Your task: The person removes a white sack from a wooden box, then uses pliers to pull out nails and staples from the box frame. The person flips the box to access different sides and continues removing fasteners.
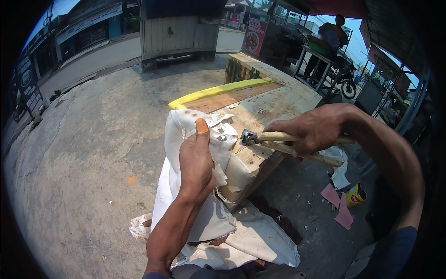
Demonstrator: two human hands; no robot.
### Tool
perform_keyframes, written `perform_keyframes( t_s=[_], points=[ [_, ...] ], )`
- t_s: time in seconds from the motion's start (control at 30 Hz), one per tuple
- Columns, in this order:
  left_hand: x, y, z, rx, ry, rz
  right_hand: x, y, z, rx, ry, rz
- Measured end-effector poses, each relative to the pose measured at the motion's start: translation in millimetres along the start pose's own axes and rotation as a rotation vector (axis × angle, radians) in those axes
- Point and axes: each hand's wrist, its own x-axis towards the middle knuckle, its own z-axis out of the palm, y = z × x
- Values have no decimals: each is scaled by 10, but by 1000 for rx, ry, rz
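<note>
My left hand (197,160) is closed on white upholstery cover (173,135), and orange tape wraps its thumb. The cover hangs over the near corner of a wooden frame (265,104), its upper edge torn and wrinkled. Pincers (278,136) with cream handles are in my right hand (316,130). Their dark metal jaws rest at the frame's top, just right of the torn edge; whether they bite on anything I cannot tell. Along the frame's far left edge runs a strip of yellow foam (218,92). Padding (239,173) shows at the frame's near corner.
More white cover material (260,237) lies on the ground below the frame. Pink scraps (343,211) and a yellow packet (356,195) lie to the right. Beyond stand a metal cabinet (179,37), a table (316,56), a person (332,37) and a motorcycle (348,86).
</note>
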Motion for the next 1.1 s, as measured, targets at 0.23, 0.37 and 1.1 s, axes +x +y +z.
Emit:
perform_keyframes(
  t_s=[0.23,0.37,1.1],
  points=[
    [-188,-129,191,230,-40,165,237,-248,-647,346,-512,284],
    [-113,-241,84,160,-59,148,141,-423,-448,193,-274,331],
    [-2,125,-144,-160,106,28,377,-341,1677,210,1056,52]
  ],
)
